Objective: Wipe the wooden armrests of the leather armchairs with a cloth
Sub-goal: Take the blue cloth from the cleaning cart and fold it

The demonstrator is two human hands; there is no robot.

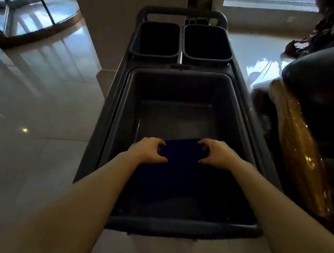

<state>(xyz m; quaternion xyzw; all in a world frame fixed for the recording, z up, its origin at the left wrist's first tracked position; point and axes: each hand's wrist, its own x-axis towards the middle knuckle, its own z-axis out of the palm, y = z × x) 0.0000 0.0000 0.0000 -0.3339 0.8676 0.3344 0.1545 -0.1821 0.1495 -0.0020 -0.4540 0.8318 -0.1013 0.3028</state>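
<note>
Both bare arms reach forward and down into the large dark bin (186, 91) of a grey cleaning cart (247, 106) that stands on a pale, glossy tiled floor (29, 100). The left hand (148, 150) and the right hand (217, 155) hold a dark blue cloth (179, 154) between them, each at one upper corner, so that the cloth hangs down inside the bin, near its close end. The fingers (161, 142) of the left hand curl over the cloth's top edge with the thumb below, pinching the fabric; the right hand mirrors this grip on the other corner. The lower part of the cloth merges with the shadow in the bin, so where it ends is hard to make out. Beyond the large bin, two smaller dark buckets sit side by side at the far end of the cart: the left bucket (156, 39) and the right bucket (208, 42), with the cart handle (183, 12) arching behind them. Just beside the cart on the right stands a dark leather armchair (329, 82), its glossy wooden armrest (298, 153) running along the side that faces the cart, apart from both hands. A pale pillar (116, 16) rises behind the cart on the left.
</note>
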